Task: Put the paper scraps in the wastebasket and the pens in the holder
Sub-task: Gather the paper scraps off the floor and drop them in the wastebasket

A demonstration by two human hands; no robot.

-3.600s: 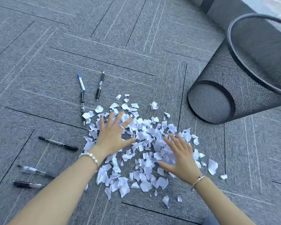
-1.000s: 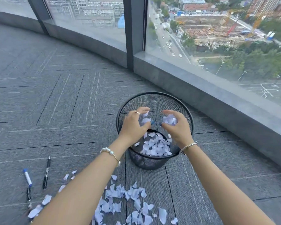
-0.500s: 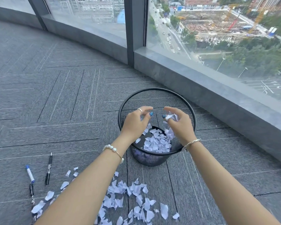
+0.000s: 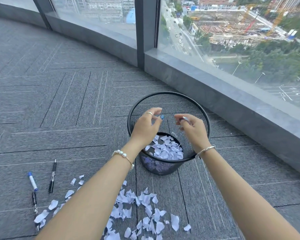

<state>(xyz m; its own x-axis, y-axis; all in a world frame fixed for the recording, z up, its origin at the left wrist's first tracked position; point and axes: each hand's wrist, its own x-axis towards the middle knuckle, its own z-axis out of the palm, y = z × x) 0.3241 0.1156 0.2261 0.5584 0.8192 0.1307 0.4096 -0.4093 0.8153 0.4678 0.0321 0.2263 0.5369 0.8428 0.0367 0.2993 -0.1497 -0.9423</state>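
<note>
Inside wastebasket (image 4: 168, 168) rim: both hands (image 4: 170, 126).

There is one camera, worn on the person's head. It looks forward and down past both arms at the floor (image 4: 59, 101), close to the wastebasket (image 4: 169, 96), with the window (image 4: 232, 32) farther off.

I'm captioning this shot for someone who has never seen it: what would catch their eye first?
Both hands, the left hand and the right hand, are over the black mesh wastebasket in the middle of the grey carpet, with white paper scraps lying in its bottom. More scraps litter the floor nearer the camera, with pens at lower left. A curved glass wall behind overlooks a city far below.
</note>
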